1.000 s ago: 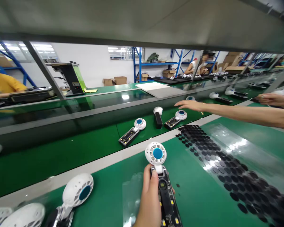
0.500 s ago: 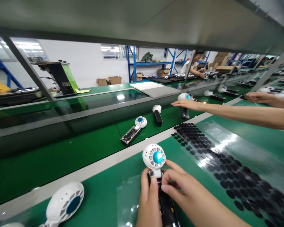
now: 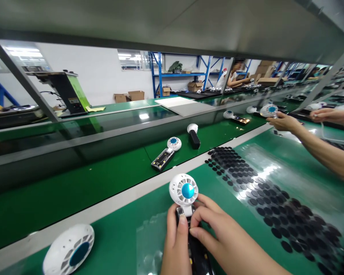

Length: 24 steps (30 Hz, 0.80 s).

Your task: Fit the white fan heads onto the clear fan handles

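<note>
A white handheld fan point(image 3: 184, 191) with a blue hub stands tilted up just above the green surface point(image 3: 114, 236), its dark body mostly hidden by the hands. Both hands are closed around its neck and body: the left hand point(image 3: 174, 244) grips from the side, thumb uppermost, and the right hand point(image 3: 218, 233) curls across from the right. A grip this low seems sound, steadying the body while leaving the grille clear. A clear plastic bag point(image 3: 147, 244) lies beneath, with black round pads point(image 3: 260, 187) to the right. Since the earlier frame, another person's hand point(image 3: 283, 123) has lifted a second fan point(image 3: 271, 110) off the green conveyor belt point(image 3: 103, 172), carrying it rightward.
</note>
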Available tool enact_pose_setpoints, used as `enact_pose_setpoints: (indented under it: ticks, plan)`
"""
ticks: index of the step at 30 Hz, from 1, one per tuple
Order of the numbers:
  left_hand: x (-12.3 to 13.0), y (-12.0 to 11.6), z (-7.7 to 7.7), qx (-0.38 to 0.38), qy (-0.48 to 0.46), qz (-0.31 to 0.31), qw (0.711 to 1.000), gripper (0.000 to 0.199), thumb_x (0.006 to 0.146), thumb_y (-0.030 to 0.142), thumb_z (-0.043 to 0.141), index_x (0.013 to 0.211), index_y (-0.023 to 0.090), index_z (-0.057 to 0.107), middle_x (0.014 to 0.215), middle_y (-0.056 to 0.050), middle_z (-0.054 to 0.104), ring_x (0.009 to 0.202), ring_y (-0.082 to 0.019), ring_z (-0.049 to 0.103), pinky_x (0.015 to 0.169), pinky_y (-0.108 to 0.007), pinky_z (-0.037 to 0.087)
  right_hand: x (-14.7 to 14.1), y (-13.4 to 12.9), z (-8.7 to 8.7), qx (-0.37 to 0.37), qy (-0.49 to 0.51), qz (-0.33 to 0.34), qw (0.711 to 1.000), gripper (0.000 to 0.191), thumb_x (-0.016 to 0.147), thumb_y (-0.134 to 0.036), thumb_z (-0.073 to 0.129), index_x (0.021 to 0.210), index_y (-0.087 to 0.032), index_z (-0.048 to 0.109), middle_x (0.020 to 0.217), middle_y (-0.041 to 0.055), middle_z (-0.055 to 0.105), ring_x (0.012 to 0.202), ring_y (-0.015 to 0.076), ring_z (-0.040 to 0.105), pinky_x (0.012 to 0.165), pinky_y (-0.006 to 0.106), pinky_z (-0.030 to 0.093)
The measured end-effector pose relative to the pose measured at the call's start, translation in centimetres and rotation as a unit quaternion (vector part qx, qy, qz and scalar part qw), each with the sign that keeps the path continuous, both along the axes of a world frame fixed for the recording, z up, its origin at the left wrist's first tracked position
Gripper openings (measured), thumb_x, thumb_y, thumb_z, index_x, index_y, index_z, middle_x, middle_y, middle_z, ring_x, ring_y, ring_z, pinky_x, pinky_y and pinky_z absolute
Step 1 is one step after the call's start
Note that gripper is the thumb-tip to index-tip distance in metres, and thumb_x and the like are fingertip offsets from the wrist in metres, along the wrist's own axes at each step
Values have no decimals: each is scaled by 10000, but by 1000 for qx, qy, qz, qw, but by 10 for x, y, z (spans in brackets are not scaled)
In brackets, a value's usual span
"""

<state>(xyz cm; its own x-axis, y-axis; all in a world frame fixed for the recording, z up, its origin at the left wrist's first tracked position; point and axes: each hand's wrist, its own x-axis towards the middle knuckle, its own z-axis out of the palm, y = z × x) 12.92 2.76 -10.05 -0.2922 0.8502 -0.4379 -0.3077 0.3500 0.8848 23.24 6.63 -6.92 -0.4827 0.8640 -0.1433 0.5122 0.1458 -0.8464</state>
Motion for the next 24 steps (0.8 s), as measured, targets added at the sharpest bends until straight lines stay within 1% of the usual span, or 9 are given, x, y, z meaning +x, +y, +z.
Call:
enact_pose_setpoints:
  ticks: [5, 10, 13, 15, 17, 19, 20, 22, 24]
  plan:
    - [-1, 2, -3, -3, -36, 2, 999, 404, 804, 481, 361, 1152, 282, 409, 1212, -38, 506, 1133, -247, 421, 949, -357, 266, -1, -4, -11, 14, 24, -27, 999, 73, 758, -219, 466, 690, -241, 483, 1368, -22, 292, 1214, 194, 349, 955, 321, 347]
    - [-1, 2, -8, -3, -44, 5, 999, 379, 810, 462, 369, 1135, 278, 432, 1175, -25, 540, 1112, -233, 450, 933, -327, 299, -1, -7, -11, 11, 25, -25, 999, 68, 768, -246, 460, 702, -241, 474, 1393, 4, 256, 1249, 192, 300, 982, 341, 315]
    - [-1, 2, -13, 0, -53, 14, 999, 423, 785, 507, 395, 1131, 270, 448, 1149, -34, 557, 1092, -243, 470, 907, -328, 332, -1, -6, -12, 6, 15, -22, 1000, 73, 767, -242, 460, 695, -243, 470, 1382, -8, 277, 1254, 203, 286, 989, 368, 302]
    - [-2, 4, -17, 13, -73, 23, 997, 475, 749, 546, 432, 1127, 259, 447, 1157, -43, 552, 1104, -251, 463, 916, -329, 335, -1, -5, -15, 10, 23, -41, 999, 28, 751, -227, 467, 737, -250, 469, 1373, -13, 281, 1248, 210, 286, 977, 377, 310]
    - [-3, 5, -19, 29, -92, 24, 995, 528, 709, 562, 479, 1122, 236, 439, 1167, -59, 547, 1116, -260, 458, 920, -323, 338, -2, -3, -18, -1, 64, -67, 996, 132, 718, -207, 500, 826, -263, 449, 1344, -6, 316, 1206, 207, 341, 962, 374, 324]
    - [-3, 5, -19, 49, -112, 27, 992, 575, 667, 529, 551, 1128, 213, 414, 1165, -75, 549, 1112, -255, 467, 907, -301, 353, -1, 2, -22, -62, 149, -70, 984, 228, 713, -239, 531, 901, -269, 406, 1229, 14, 441, 1089, 199, 460, 915, 367, 372]
    - [-3, 4, -19, 56, -123, 22, 991, 613, 646, 500, 585, 1148, 210, 385, 1138, -82, 566, 1084, -250, 493, 879, -296, 376, -1, 6, -23, -101, 196, -71, 973, 229, 736, -284, 528, 919, -267, 392, 1144, 15, 501, 1027, 195, 503, 887, 363, 396]
    - [-3, 3, -20, 65, -139, -14, 988, 714, 616, 445, 627, 1200, 212, 289, 988, -87, 632, 937, -247, 581, 742, -299, 442, 1, 14, -26, -148, 272, -98, 946, 218, 788, -402, 481, 928, -261, 391, 1028, 11, 550, 992, 200, 524, 853, 361, 418]
    - [-2, 3, -23, 77, -145, -54, 985, 787, 604, 422, 631, 1218, 206, 188, 804, -73, 656, 719, -239, 627, 585, -299, 449, 3, 24, -29, -126, 310, -159, 929, 264, 799, -481, 454, 933, -260, 407, 1052, 17, 533, 1058, 215, 484, 870, 366, 402]
